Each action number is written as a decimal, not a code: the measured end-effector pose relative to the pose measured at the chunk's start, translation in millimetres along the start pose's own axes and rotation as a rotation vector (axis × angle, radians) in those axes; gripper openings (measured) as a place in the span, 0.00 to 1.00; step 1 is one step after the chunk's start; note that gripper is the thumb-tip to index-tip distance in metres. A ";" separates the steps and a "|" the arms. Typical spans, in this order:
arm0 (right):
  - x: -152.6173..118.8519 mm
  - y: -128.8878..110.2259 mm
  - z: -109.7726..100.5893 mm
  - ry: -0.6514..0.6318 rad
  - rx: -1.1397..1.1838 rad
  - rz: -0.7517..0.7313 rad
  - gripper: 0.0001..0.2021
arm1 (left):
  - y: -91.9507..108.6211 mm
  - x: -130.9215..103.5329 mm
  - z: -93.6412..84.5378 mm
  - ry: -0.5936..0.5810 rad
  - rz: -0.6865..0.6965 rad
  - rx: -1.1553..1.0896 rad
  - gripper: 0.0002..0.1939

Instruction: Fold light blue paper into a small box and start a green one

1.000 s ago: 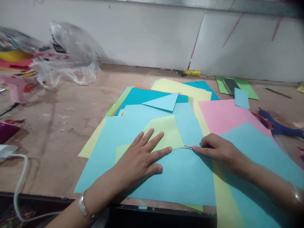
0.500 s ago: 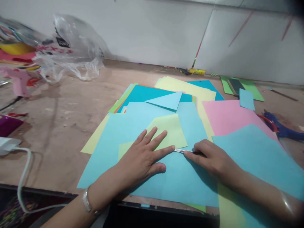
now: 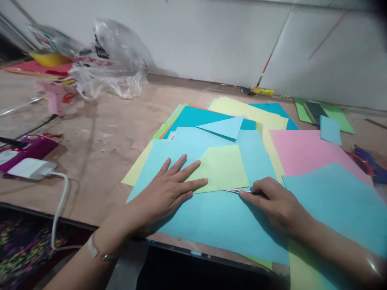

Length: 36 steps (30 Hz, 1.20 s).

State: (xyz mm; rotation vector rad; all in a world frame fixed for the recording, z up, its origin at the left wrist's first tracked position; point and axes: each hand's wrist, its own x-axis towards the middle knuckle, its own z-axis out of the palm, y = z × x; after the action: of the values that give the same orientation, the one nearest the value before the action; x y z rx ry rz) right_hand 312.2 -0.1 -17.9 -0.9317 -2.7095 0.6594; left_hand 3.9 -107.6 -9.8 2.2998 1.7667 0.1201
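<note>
My left hand (image 3: 169,189) lies flat with fingers spread, over the left part of a pale green paper piece (image 3: 226,167). That piece rests on a large light blue sheet (image 3: 220,225). At its lower right edge, my right hand (image 3: 276,201) grips what looks like a craft knife (image 3: 235,191). The thin silvery blade points left along the paper's bottom edge; most of the dark handle is hidden in my fingers. Just beyond the green piece sits a light blue paper triangle (image 3: 226,127).
Coloured sheets, including a pink one (image 3: 298,151), spread behind and to the right. A pink glue gun (image 3: 56,96), a plastic bag (image 3: 121,60) and a white charger (image 3: 32,168) with its cable are on the left. Blue-handled pliers (image 3: 370,161) lie far right.
My left hand has slid left across the green paper, away from the blade tip. The right hand keeps its grip near the paper's lower edge. The camera view has turned slightly left.
</note>
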 end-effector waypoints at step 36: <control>-2.6 16.9 -43.2 0.420 -0.253 -0.210 0.20 | 28.0 30.8 -20.7 0.113 -0.312 -0.343 0.28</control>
State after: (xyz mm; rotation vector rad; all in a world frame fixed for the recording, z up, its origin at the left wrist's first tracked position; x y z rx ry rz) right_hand 337.3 25.0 12.1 -0.7212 -2.4893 0.0661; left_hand 34.2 -82.0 14.4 1.7915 1.9581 0.4644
